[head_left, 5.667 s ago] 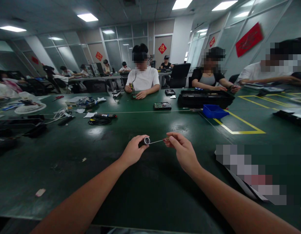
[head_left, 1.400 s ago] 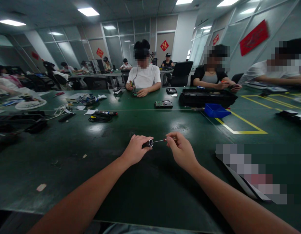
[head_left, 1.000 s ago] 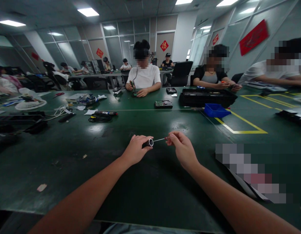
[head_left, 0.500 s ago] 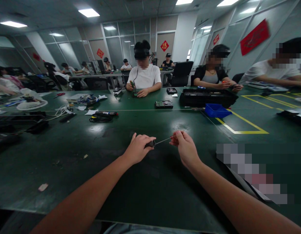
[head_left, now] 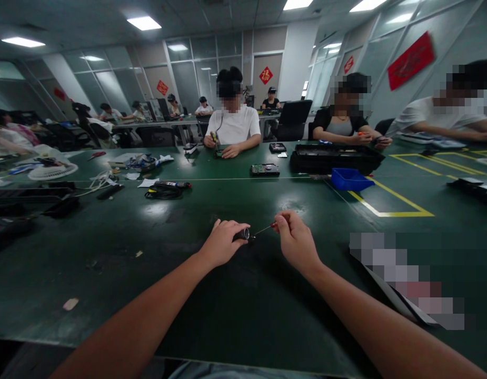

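Blk tube point(head_left: 240, 235) is in L hand point(head_left: 222, 239), over the worktop point(head_left: 231, 316), abt mid-length & well in from near edge. Long axis approx L–R, mouth w/ bright rim facing R & a bit twd near edge. L thumb & fingers clamped round the barrel. R hand point(head_left: 296, 237): fingertips together on grip end of a thin driver point(head_left: 264, 230), grip mostly hidden. Shaft slants down-L, so not in line w/ tube axis. Small dark bit point(head_left: 252, 238) at its tip, just beside the mouth; can't tell what it is or if touching the rim. Key: mouth lies L of R fingers & slightly nearer the near edge; L hand is on tube, R hand apart, driver spanning most of the gap.

Twd far edge: cable coil point(head_left: 167, 190) L, drive point(head_left: 265, 169) ctr, blue bin point(head_left: 349, 180) R, by long blk tray point(head_left: 338, 158). Co-worker point(head_left: 239, 127) sits at far edge, ctr.
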Demonstrator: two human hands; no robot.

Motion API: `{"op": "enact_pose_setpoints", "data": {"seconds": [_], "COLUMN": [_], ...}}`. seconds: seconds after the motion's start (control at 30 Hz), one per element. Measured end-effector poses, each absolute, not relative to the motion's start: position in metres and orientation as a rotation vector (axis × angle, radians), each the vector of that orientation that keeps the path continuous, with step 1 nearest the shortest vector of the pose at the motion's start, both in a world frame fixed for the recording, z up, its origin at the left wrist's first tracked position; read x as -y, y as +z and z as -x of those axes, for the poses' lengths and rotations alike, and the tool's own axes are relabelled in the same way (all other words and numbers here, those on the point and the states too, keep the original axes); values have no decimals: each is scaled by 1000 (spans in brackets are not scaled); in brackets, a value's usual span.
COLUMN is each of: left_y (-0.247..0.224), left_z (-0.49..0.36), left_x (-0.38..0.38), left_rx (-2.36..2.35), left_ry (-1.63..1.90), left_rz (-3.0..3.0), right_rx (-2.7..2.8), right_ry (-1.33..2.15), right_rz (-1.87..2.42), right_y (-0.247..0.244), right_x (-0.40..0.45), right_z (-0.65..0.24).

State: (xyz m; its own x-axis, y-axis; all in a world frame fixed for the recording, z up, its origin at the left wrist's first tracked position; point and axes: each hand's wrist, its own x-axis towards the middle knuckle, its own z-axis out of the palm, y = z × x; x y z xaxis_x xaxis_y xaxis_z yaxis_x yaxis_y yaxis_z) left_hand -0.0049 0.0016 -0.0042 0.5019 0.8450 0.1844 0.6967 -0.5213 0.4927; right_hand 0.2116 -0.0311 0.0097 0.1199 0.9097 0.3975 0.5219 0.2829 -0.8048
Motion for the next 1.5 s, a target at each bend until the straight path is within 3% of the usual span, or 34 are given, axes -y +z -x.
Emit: {"op": "enact_pose_setpoints", "data": {"seconds": [0.23, 0.37, 0.73, 1.07, 1.5], "left_y": [0, 0, 11, 4, 29], "left_z": [3, 5, 0, -13, 25], "left_x": [-4, -4, 9, 12, -5], "left_rx": [-1140, -934, -1265, -1371, -1253], "left_ry": [1060, 1126, 776, 264, 884], "left_rz": [-1757, -1409, -2277, -2585, -1636], "right_rx": [1521, 1512, 1505, 1523, 1518], "right_ry": [467, 480, 468, 495, 523], "right_rz": [1353, 1345, 1346, 1342, 1332], "right_y": [5, 6, 9, 8, 8], "right_x": [28, 29, 31, 31, 31], "right_z": [-216, -215, -215, -215, -215]}}
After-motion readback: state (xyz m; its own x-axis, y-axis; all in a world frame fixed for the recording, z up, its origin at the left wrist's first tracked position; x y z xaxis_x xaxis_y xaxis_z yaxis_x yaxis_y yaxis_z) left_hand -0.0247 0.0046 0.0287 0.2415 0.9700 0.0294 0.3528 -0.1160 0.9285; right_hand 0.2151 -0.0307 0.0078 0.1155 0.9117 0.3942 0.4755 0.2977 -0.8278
